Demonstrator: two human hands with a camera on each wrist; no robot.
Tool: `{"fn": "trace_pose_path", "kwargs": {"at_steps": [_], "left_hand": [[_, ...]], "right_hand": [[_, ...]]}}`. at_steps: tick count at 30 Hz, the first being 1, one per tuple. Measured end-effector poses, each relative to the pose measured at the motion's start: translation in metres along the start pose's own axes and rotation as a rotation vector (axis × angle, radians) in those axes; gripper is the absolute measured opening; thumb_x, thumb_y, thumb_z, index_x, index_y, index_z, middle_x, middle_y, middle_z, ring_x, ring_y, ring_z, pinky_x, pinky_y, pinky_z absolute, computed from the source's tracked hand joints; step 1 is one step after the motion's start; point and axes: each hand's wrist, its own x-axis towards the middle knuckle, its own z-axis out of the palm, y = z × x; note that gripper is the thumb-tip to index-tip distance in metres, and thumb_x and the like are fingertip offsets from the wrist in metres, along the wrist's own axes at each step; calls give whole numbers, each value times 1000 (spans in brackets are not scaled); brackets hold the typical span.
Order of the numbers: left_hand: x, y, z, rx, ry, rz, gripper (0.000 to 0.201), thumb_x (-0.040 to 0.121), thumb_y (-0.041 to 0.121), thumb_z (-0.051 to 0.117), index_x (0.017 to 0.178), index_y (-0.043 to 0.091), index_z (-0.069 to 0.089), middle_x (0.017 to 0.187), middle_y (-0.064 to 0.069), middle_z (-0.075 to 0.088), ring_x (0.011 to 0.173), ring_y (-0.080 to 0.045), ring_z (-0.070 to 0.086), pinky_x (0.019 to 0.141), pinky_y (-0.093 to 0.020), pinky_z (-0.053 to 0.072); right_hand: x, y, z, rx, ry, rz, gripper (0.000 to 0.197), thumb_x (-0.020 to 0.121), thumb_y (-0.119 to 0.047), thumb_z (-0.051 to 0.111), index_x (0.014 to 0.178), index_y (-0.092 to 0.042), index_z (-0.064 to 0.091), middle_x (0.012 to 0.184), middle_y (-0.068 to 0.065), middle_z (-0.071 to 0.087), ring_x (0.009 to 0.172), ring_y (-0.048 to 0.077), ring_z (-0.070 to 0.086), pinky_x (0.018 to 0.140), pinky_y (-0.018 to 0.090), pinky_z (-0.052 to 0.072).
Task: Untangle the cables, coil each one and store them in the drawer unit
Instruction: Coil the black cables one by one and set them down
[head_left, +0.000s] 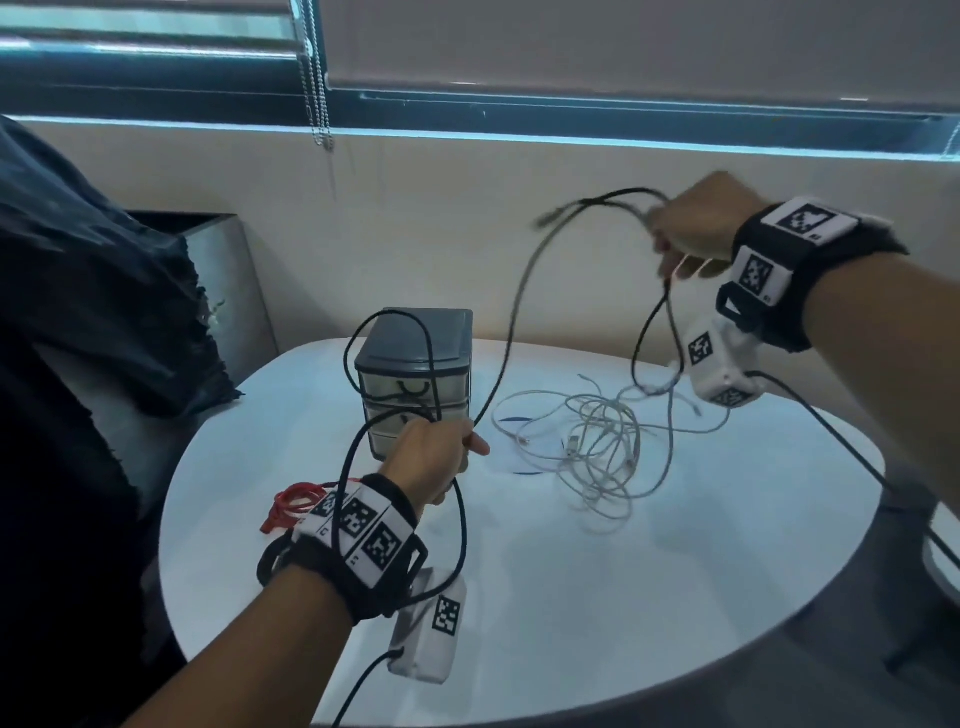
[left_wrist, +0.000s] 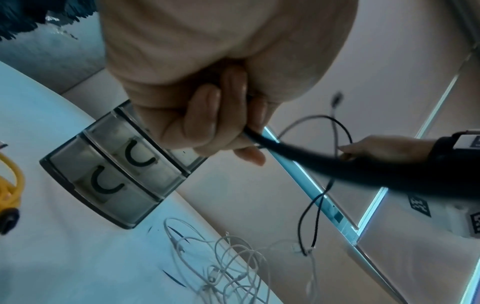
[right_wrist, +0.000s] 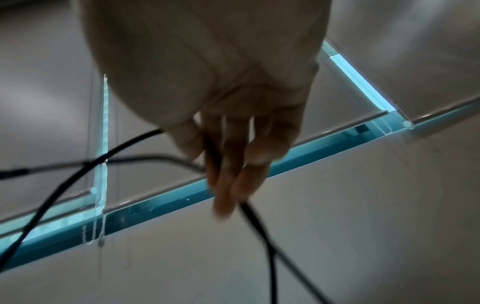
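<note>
My left hand (head_left: 465, 441) hangs low in front of the drawer unit (head_left: 415, 358), fingers curled round loops of a black cable (head_left: 507, 358). In the left wrist view the left hand (left_wrist: 233, 144) clamps that black cable (left_wrist: 337, 166) in a fist. My right hand (head_left: 670, 244) is raised at the right and pinches the same cable near its blurred plug end. The right wrist view shows the right hand (right_wrist: 215, 164) with the black cable (right_wrist: 255, 223) running between thumb and fingers. A tangle of white cables (head_left: 597, 431) lies on the table, one strand lifted by the black cable.
The white round table (head_left: 571, 597) carries a red cable (head_left: 293, 501) coiled at its left edge, behind my left wrist. The drawer unit (left_wrist: 111, 170) has its translucent drawers shut. A dark cloth (head_left: 104, 291) hangs at the left. A wall and window blind stand behind.
</note>
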Motion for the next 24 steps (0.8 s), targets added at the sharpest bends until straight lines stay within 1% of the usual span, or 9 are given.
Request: {"fn": "trace_pose_path", "kwargs": {"at_steps": [2,6,9,11,13,15,18,21,24], "left_hand": [[-1,3,2,-39,-17,41,35,103,22,41,84,8,68,47,7,34,37,-8,23,40,-20,20],[-1,7,3,-59,-9,67,39,104,26,40,91,7,71,49,7,34,37,-8,23,40,-20,20],[-3,6,3,-71,-19,41,36,102,21,39,95,5,70,46,8,33,37,-8,22,39,-20,20],[-5,5,3,-84,-22,25,34,102,19,38,95,4,68,45,9,32,36,-7,20,38,-19,19],[-7,5,3,-87,-21,27,33,102,19,38,95,5,67,45,8,31,37,-8,19,38,-19,18],[-7,5,3,-91,-8,27,32,101,17,37,94,6,67,45,8,31,37,-8,19,39,-18,17],[-7,5,3,-113,8,13,29,97,11,37,90,6,65,47,6,31,39,-9,18,40,-18,16],[-6,4,6,-125,16,4,27,97,10,38,85,7,62,48,5,32,38,-9,19,40,-17,16],[-4,4,8,-132,18,22,26,97,10,38,85,7,62,50,4,33,38,-9,20,41,-19,16]], "right_hand": [[-7,-8,4,103,-83,-104,31,101,-38,46,98,-11,60,80,7,76,68,23,68,58,28,49],[1,-22,-12,410,227,-148,27,103,-31,36,98,-15,57,92,16,74,63,25,66,50,31,48],[-8,-5,1,157,-190,-18,37,105,-32,40,110,-1,61,104,6,73,79,23,72,65,37,59],[-11,2,8,249,-246,-37,37,107,-32,39,112,-3,61,111,1,68,94,20,70,77,42,60],[-9,-1,7,557,-6,-27,35,105,-34,40,102,-7,61,106,6,67,91,22,69,77,42,60],[-5,1,8,406,179,49,48,100,-44,41,103,-2,64,101,16,71,89,34,72,78,46,61],[-16,17,25,-29,-67,109,48,105,-33,36,114,9,58,86,25,72,79,34,71,76,38,60],[-18,32,41,241,-310,214,27,103,-19,46,102,6,54,64,18,62,55,23,62,48,23,53],[-11,25,46,589,-256,140,29,104,-22,48,89,-1,61,91,17,71,84,27,68,76,37,59]]}}
